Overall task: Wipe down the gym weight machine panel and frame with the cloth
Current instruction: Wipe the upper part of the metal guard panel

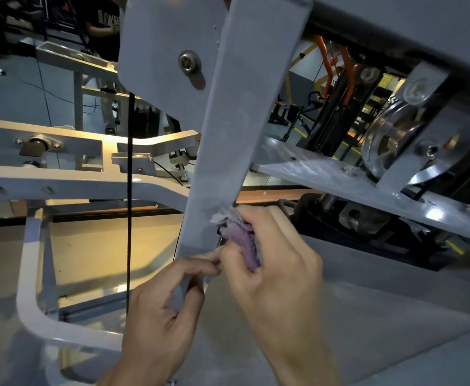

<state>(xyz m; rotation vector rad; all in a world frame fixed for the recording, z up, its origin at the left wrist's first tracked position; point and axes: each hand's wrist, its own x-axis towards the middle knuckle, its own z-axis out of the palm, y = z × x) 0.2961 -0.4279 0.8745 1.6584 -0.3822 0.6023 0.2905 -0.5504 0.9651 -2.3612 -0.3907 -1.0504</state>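
We are in close on the grey frame upright [222, 151], a flat painted bar running from top centre down towards us. Our right hand [273, 263] has a bunched purple cloth [240, 240] wrapped in curled fingers and thumb, a tight grip, and the cloth is pressed against the right edge of that upright, low down, with a pale frayed corner poking out on top. Our left hand [167, 310] sits just below and to the left, fingers curled around the lower part of the same bar, fingertips reaching almost to the right thumb, so this grip has the frame itself.

Above the hands, the panel [161, 51] joins the upright, with a hex bolt and washer [190, 63] set into it. A thin black cable [130, 190] hangs straight down to the left of the bar. Further left, pale frame rails [69, 182] curve round into a rounded corner. Off to the right we see a shiny pulley wheel [390, 146] in its bracket, above a slanted grey plate [339, 176] that looks dusty. Orange and black gym equipment [337, 79] stands in the background, and a person in a dark shirt [105, 23] is partly visible at top left.
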